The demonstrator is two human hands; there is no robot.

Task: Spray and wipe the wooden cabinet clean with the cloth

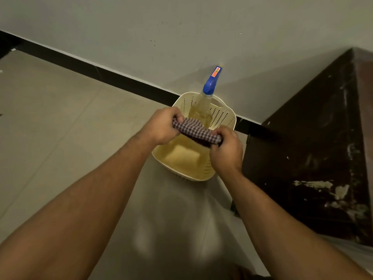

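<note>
A checked purple-and-white cloth (195, 131) is bunched into a roll and stretched between both hands over a cream basket (223, 114). My left hand (163, 126) grips its left end, my right hand (226, 150) its right end. A clear spray bottle (202, 106) with a blue trigger head (212, 81) stands inside the basket at its far side, leaning toward the wall. The dark wooden cabinet (314, 158) stands to the right of the basket, its side scuffed with pale marks.
The basket sits on a pale tiled floor (50, 128) against a grey wall (181, 37) with a black skirting strip (101, 73). A yellow sponge-like block (181, 156) lies in the basket's bottom.
</note>
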